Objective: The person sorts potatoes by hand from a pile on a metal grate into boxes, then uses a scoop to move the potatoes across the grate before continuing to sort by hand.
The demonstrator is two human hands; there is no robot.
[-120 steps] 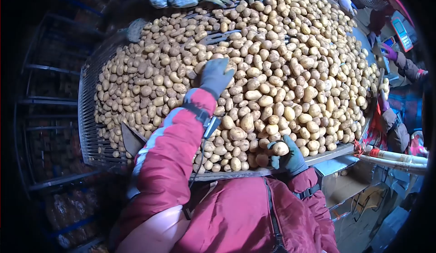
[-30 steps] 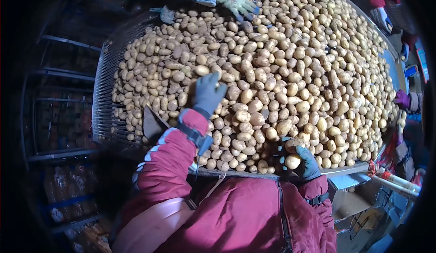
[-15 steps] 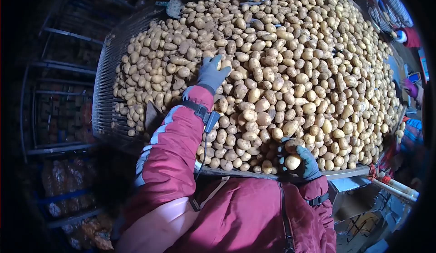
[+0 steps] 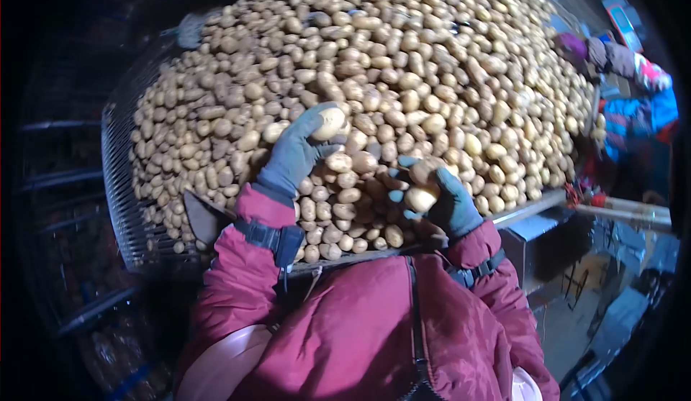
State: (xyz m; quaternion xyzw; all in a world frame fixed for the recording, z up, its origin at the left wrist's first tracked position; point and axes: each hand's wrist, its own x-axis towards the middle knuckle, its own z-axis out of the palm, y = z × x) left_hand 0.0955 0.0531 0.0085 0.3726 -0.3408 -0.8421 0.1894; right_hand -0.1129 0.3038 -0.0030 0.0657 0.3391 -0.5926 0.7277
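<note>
A big heap of potatoes (image 4: 403,63) covers the sorting table in front of me. My left hand (image 4: 296,148), in a grey-blue glove, is closed around a pale potato (image 4: 330,123) above the near part of the heap. To its right, my right hand (image 4: 450,198), also gloved, grips potatoes: a pale one (image 4: 422,198) shows low in the fingers, with a browner one (image 4: 426,171) above it. Part of the right fingers is hidden behind them. Loose potatoes lie between and below both hands, close to the table's near edge.
A slatted metal grate (image 4: 119,185) borders the heap on the left, near a dark upright plate (image 4: 205,217). The metal table rim (image 4: 533,208) runs along the front. Other people's sleeves (image 4: 633,117) reach in from the right. A pale glove-like item (image 4: 190,31) lies at the far left.
My left hand has drawn back toward me and nearer the right hand, now with a potato showing in it. My right hand still holds its potatoes. The camera view has shifted.
</note>
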